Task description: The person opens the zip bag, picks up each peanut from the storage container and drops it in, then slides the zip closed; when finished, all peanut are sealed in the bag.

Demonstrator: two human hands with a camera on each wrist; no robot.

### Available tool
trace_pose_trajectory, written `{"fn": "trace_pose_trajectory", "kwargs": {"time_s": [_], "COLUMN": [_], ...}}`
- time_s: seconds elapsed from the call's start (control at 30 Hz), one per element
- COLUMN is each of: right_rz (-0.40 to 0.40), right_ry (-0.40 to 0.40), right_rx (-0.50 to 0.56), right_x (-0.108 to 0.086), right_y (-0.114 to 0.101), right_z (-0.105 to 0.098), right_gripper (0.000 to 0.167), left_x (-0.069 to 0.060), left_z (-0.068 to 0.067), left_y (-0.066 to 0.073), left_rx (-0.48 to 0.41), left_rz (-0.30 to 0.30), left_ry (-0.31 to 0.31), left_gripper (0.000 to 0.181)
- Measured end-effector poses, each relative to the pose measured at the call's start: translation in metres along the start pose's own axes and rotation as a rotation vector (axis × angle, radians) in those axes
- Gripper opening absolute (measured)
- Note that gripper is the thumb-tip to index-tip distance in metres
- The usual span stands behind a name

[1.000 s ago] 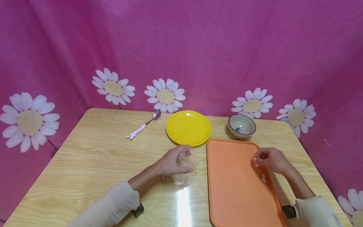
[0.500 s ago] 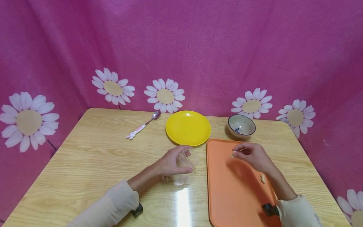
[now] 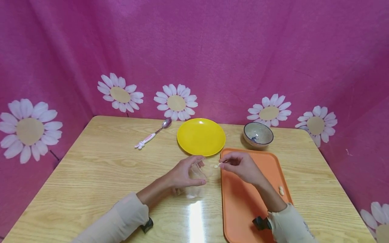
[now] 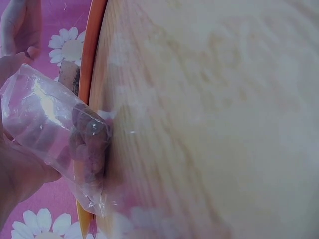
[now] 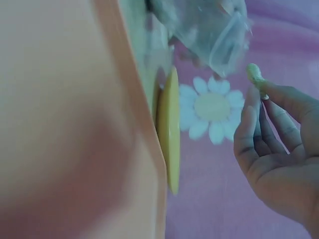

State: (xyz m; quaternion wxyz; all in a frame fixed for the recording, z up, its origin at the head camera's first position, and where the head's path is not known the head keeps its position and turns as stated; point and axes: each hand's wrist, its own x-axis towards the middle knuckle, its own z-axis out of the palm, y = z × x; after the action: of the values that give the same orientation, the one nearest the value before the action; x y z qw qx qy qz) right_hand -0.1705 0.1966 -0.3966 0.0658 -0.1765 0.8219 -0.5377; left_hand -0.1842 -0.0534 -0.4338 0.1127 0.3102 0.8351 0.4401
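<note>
My left hand point(image 3: 183, 173) grips a clear plastic bag point(image 4: 47, 117) above the wooden table, its mouth facing right. Several brownish lumps, seemingly peanuts point(image 4: 92, 142), lie in the bag's bottom in the left wrist view. Between thumb and fingertips, my right hand point(image 3: 243, 167) pinches an unshelled peanut point(image 5: 255, 74) just right of the bag's mouth. That hand is above the left edge of the orange tray point(image 3: 246, 206). Another peanut point(image 3: 281, 190) lies near the tray's right edge.
A yellow plate point(image 3: 201, 136) is behind the bag. To its left lies a spoon point(image 3: 150, 136) with a rabbit handle. A patterned bowl point(image 3: 258, 135) stands behind the tray. Pink flowered cloth point(image 3: 212, 60) surrounds the table point(image 3: 106, 162).
My right hand has carried the peanut leftward across the tray, from its right side to beside the bag's mouth. The left hand and the bag have stayed in place.
</note>
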Motion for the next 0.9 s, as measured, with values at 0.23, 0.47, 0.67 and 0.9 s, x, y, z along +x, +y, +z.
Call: {"fn": "trace_pose_trajectory", "kwargs": {"time_s": [0.23, 0.47, 0.67, 0.9], "right_rz": [-0.010, -0.005, 0.021, 0.022], "right_ry": [-0.025, -0.015, 0.000, 0.030], "right_rx": [-0.046, -0.079, -0.101, -0.202], "right_x": [0.008, 0.005, 0.002, -0.007], "right_y": [-0.003, -0.005, 0.000, 0.010], "right_z": [0.026, 0.021, -0.001, -0.038], "right_gripper": [0.019, 0.022, 0.023, 0.024], "left_x": [0.001, 0.001, 0.001, 0.000], "left_z": [-0.001, -0.002, -0.002, -0.001], "left_y": [0.002, 0.004, 0.004, 0.002], "left_rx": [0.004, -0.009, -0.005, -0.016], "left_rz": [0.032, 0.017, -0.003, -0.033], "left_ry": [-0.009, -0.022, -0.019, -0.012], "left_gripper": [0.075, 0.075, 0.076, 0.078]}}
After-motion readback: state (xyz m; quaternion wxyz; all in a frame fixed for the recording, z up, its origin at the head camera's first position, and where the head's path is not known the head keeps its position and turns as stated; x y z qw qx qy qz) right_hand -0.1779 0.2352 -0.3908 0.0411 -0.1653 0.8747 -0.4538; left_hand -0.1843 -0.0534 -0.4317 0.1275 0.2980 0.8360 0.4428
